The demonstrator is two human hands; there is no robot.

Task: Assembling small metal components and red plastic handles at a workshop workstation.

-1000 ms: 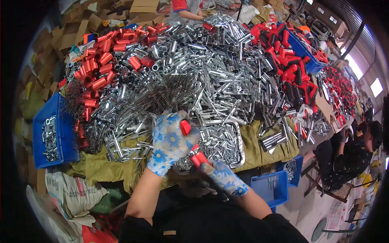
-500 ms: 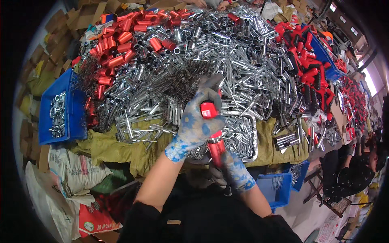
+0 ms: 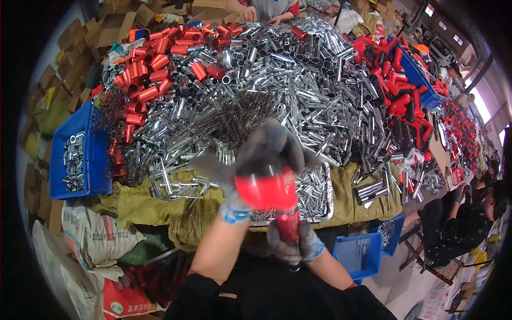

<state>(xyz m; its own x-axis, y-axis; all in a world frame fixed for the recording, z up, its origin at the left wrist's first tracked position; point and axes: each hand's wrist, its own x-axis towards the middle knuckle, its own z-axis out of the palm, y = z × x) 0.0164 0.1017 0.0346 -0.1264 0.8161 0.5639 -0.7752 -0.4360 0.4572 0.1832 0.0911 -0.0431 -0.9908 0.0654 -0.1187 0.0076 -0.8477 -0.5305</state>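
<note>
In front of my body I hold a red tool [image 3: 273, 191] with a rounded, wide upper part and a narrower red barrel pointing down towards me. Its exact kind is not clear. My left hand [image 3: 261, 149], in a grey-palmed glove with a blue pattern, is closed round the upper part and blurred. Lower down, my right hand [image 3: 294, 244], gloved alike, wraps the red barrel. Beyond my hands lies a heap of dark coil springs [image 3: 234, 120]. Under the tool, partly hidden, is a metal tray [image 3: 329, 194] of small chrome pins.
Chrome tubes and rods [image 3: 320, 101] cover the table. Red cylinders [image 3: 152, 74] lie at the far left, red handles [image 3: 402, 98] at the right. Blue bins stand left [image 3: 96, 160] and lower right [image 3: 344, 250]. A person's hands [image 3: 248, 13] are at the far edge; another person [image 3: 458, 224] sits right.
The red tool's wide upper part has swung into view, facing me. My left hand has shifted its grip around it. My right hand stays on the barrel, slightly lower left.
</note>
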